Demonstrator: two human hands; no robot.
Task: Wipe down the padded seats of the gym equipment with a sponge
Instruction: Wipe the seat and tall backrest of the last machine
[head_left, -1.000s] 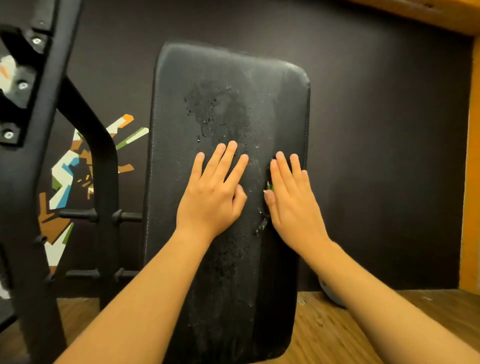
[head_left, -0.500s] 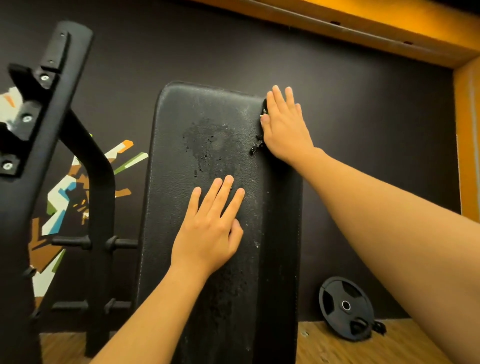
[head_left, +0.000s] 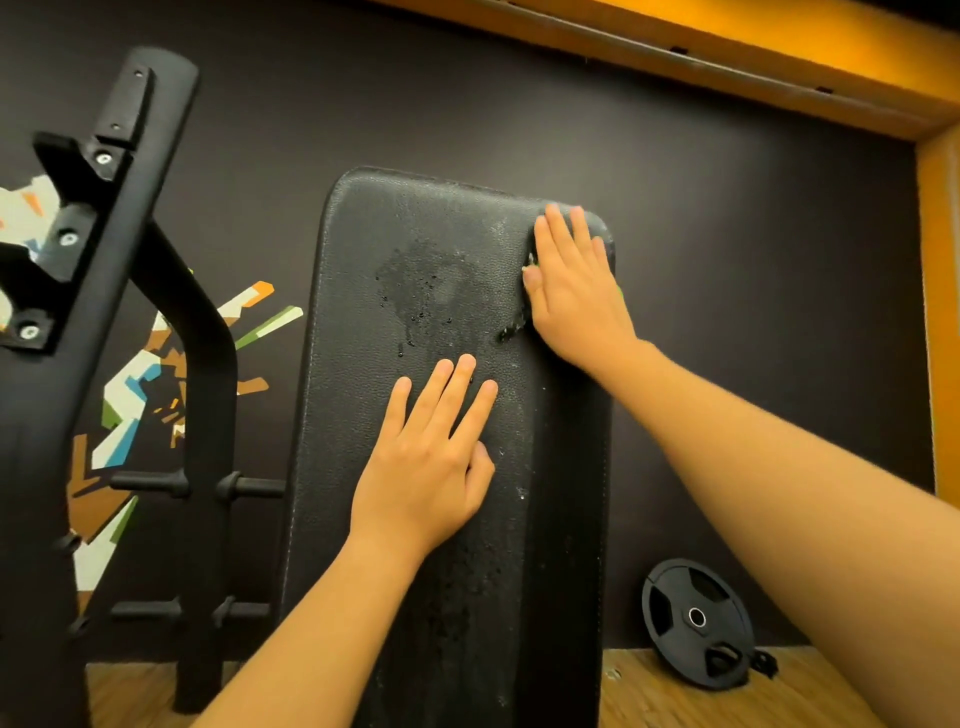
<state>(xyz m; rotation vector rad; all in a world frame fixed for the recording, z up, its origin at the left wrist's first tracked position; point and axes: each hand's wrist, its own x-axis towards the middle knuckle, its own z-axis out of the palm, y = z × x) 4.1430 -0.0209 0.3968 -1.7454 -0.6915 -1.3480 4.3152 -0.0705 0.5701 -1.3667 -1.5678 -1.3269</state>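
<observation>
A black padded backrest (head_left: 415, 249) stands upright in front of me, with a wet patch and droplets on its upper middle. My left hand (head_left: 426, 457) lies flat on the pad's centre with straight fingers. Near the top right corner, my right hand (head_left: 571, 286) presses flat on a sponge. The sponge (head_left: 531, 262) is almost wholly hidden under that palm; only a pale sliver and a hint of green show at its edges. Dark suds trail (head_left: 511, 330) sits just below the hand.
A black steel rack frame (head_left: 197, 364) with pegs rises at the left. A black weight plate (head_left: 696, 621) leans against the dark wall at the lower right, on the wooden floor (head_left: 649, 691). An orange beam (head_left: 727, 47) runs overhead.
My right hand slid with the sponge from the pad's middle right up to its top right corner and has stayed there. My left hand kept its place on the pad.
</observation>
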